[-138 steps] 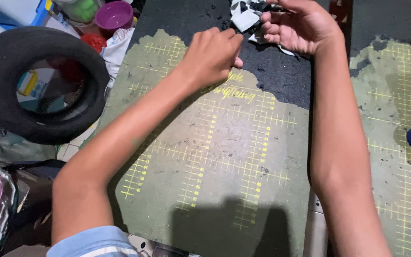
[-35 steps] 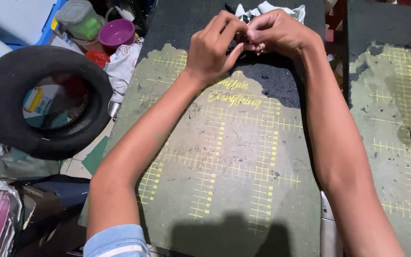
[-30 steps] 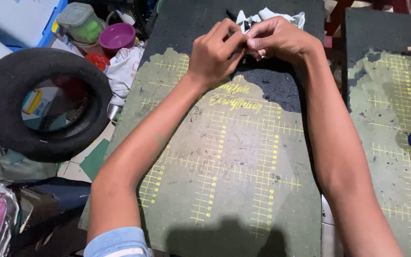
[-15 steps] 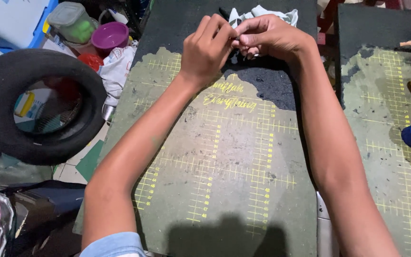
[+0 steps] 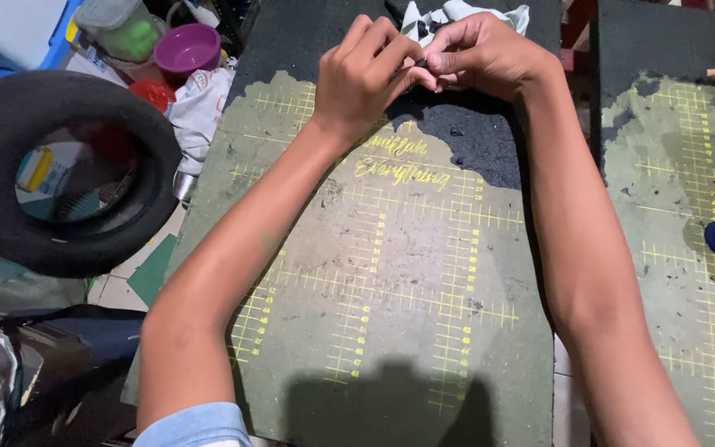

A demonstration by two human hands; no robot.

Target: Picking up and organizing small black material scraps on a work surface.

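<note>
I see my left hand (image 5: 366,74) and right hand (image 5: 482,54) pinched together, fingers curled shut on something tiny I can't identify, top centre above the cutting mat (image 5: 391,273).

Light blue short sleeve (image 5: 196,425), bare forearms

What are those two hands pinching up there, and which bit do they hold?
The left hand and right hand meet fingertip to fingertip over the cutting mat, pinching something small and dark. Too little of it shows to tell what it is or which part.
</note>
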